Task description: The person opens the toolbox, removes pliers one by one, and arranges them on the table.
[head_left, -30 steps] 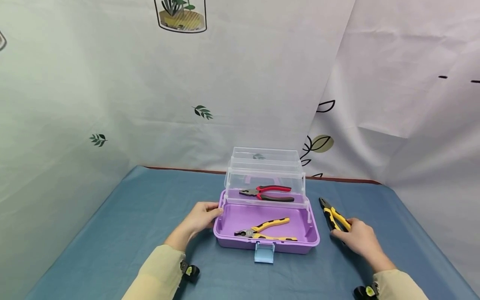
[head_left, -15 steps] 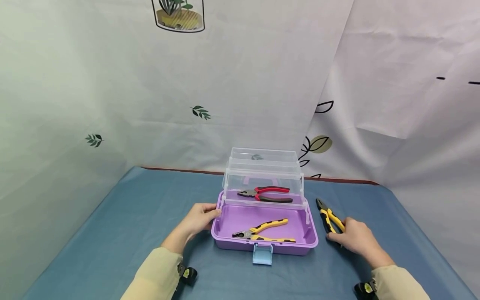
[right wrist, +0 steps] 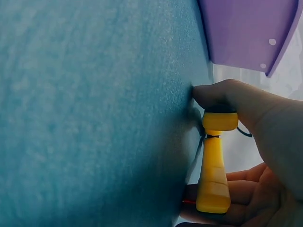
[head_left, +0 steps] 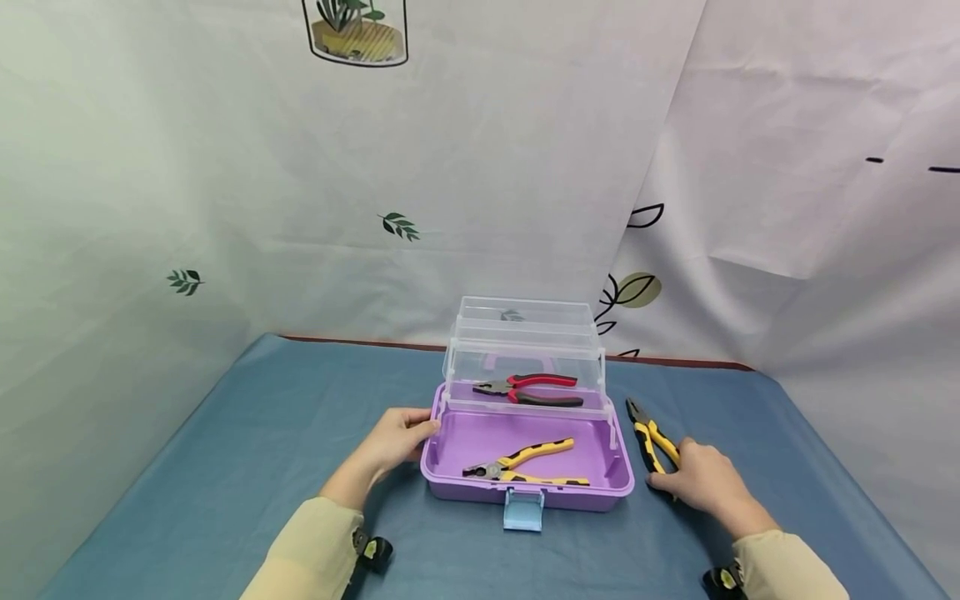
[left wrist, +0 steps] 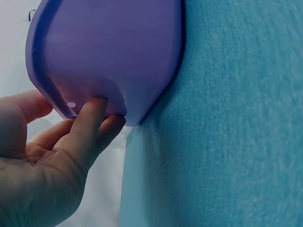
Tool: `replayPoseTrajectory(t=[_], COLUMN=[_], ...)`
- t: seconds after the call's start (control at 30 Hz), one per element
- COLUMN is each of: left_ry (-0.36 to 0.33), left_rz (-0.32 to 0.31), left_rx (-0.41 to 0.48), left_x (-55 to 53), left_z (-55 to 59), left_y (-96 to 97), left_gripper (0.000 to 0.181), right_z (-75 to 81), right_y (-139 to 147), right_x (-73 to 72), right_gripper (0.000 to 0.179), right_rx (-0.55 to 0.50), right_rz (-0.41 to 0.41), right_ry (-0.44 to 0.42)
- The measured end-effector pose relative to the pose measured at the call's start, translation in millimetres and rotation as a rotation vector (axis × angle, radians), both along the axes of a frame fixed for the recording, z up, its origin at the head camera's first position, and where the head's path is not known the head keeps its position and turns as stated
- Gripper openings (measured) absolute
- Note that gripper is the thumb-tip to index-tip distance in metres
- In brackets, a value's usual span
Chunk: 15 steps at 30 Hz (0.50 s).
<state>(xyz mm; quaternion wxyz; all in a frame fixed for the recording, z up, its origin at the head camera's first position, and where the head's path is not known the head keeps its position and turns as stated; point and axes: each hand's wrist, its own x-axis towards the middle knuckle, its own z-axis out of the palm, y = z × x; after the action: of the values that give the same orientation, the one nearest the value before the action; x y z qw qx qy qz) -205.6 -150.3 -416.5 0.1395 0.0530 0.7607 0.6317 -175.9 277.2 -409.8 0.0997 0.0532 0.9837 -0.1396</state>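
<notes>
Just right of the lower centre of the frame, a toolbox (head_left: 476,490) sits on the table (head_left: 300,433), its latch (head_left: 522,512) at the front. Inside, the front pliers (head_left: 504,467) lie on its floor near the front edge; behind them, the rear pliers (head_left: 512,386) lie in the raised section (head_left: 468,403). The left hand (head_left: 393,436) grips the box's left side. Right of the box and apart from it, the right hand (head_left: 707,477) holds the side pliers (head_left: 643,437), head toward the backdrop (head_left: 487,167) behind the table
</notes>
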Motion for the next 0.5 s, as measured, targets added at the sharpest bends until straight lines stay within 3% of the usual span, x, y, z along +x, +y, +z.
replayPoseTrajectory(t=[0.33,0.5], left_ry=[-0.008,-0.005], left_rz=[0.028,0.023], left_rx=[-0.016,-0.015], left_x=[0.8,1.0], left_z=[-0.2,0.5], left_y=[1.1,1.3], left_gripper=[0.042,0.042], right_z=[-0.9,-0.9], right_y=[-2.3,-4.3], right_x=[2.0,3.2], right_gripper=[0.063,0.058], right_rx=[0.029,0.024], right_rz=[0.009,0.008], right_ry=[0.004,-0.002])
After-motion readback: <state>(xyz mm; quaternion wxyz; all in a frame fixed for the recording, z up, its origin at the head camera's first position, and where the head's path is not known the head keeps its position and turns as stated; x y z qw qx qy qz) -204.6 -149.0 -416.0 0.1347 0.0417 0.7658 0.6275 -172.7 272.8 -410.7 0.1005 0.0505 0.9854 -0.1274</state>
